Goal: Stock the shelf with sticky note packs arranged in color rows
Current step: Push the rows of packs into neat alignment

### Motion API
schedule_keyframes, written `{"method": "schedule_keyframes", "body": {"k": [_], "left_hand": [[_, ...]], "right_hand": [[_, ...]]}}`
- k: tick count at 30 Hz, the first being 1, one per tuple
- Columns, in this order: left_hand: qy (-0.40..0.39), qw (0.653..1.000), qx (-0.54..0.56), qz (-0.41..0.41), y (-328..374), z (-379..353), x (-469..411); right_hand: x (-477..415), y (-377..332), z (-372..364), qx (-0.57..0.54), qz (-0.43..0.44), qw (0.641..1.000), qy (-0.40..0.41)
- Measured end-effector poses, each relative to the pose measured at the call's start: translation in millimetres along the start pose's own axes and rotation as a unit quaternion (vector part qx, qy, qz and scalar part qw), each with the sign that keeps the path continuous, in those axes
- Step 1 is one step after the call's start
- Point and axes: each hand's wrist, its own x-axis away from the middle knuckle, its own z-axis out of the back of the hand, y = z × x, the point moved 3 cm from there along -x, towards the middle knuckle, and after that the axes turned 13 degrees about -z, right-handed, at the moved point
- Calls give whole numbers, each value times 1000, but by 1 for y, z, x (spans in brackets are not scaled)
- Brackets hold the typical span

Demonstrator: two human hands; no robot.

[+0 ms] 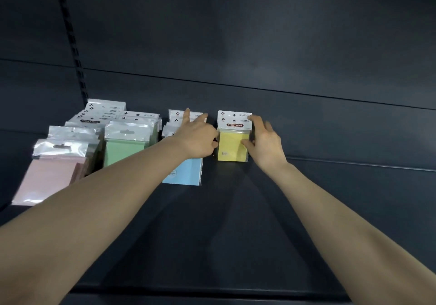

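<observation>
While both bare arms reach in over the dark metal shelf (236, 234), the left hand (197, 137) and right hand (265, 144) flank one upright yellow sticky note pack in a clear plastic sleeve with a white header card (233, 139). Right hand: thumb on the yellow face, fingers spread along the pack's right edge, touching it. Left hand: loosely curled at the pack's left edge, index finger extended; whether it grips the pack cannot be told. Four colour rows, left to right: pink packs (47, 177), green packs (127, 148), blue packs (184, 172), then yellow. Yellow count: 1 visible. Pink, green and blue rows overlap front to back; exact counts unclear, several each.
</observation>
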Motion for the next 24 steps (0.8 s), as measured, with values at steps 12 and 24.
{"method": "schedule_keyframes", "body": {"k": [12, 24], "left_hand": [[105, 994, -37, -8, -10, 8, 55], [-8, 993, -114, 12, -10, -13, 102]], "right_hand": [[18, -5, -8, 189, 169, 967, 35], [31, -57, -7, 84, 186, 978, -30]]}}
